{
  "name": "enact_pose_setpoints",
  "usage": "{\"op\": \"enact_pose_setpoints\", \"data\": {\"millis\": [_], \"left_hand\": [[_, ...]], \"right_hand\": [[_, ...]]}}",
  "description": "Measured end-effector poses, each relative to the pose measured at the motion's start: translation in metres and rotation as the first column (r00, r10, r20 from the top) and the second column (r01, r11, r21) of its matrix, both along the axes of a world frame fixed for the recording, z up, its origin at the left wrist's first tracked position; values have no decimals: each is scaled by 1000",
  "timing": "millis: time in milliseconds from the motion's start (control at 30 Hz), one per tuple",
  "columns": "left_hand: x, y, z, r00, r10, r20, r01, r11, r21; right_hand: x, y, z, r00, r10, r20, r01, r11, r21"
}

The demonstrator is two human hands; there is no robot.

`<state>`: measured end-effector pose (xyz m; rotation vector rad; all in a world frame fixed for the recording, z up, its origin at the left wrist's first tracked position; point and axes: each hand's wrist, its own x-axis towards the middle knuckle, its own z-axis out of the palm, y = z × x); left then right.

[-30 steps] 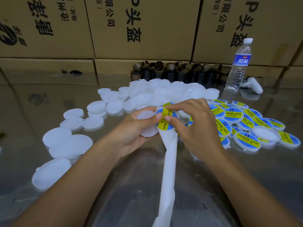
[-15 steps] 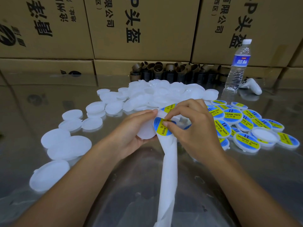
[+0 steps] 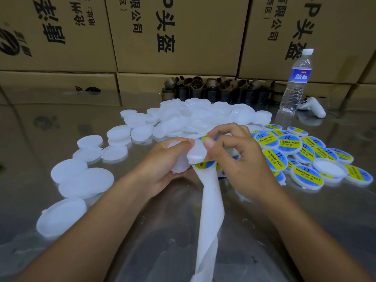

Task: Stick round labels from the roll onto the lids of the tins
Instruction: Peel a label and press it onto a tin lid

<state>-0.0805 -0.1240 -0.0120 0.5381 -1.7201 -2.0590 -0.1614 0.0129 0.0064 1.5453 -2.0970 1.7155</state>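
We looked down at two bare hands meeting over a glossy table (image 3: 50, 123); clock directions are taken from the hands. The left hand (image 3: 160, 167) curled its fingers round a plain white tin (image 3: 179, 161), thumb pressed on top. The right hand (image 3: 240, 167) pinched the backing strip (image 3: 210, 210) between thumb and forefinger where the strip folded over the tin. A blue and yellow label (image 3: 204, 165) peeked out under that fold (only its lower rim showed). The strip trailed away to 6 o'clock, twisting off the bottom of the view.

Unlabelled tins (image 3: 199, 117) lay heaped at 12 o'clock and scattered singly round to 8 o'clock. Labelled tins (image 3: 289, 142) were piled at 3 o'clock, touching and overlapping. All were closed, so we could not tell their contents. A clear water bottle (image 3: 296, 82) stood upright at 1 o'clock, a white controller (image 3: 313, 107) just beside it. Brown cardboard cores (image 3: 213, 88) lined the table's far edge at 12 o'clock, against stacked cardboard boxes (image 3: 179, 37). Bare tabletop showed at 10 o'clock and at 5 o'clock.
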Motion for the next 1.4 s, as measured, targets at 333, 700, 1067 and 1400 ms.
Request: {"op": "enact_pose_setpoints", "data": {"millis": [333,700,1067,1400], "left_hand": [[-2,1,6,977,213,-12,-209,968,136],[-3,-8,14,874,457,-168,-386,860,333],[4,10,19,951,-139,-276,234,906,353],[4,12,17,935,-318,-159,345,918,194]], "right_hand": [[-14,6,9,910,240,338,-106,923,-370],[-12,7,10,907,270,322,-149,923,-356],[-9,5,11,921,318,224,-245,922,-300],[1,3,4,981,160,-107,-168,983,-70]]}}
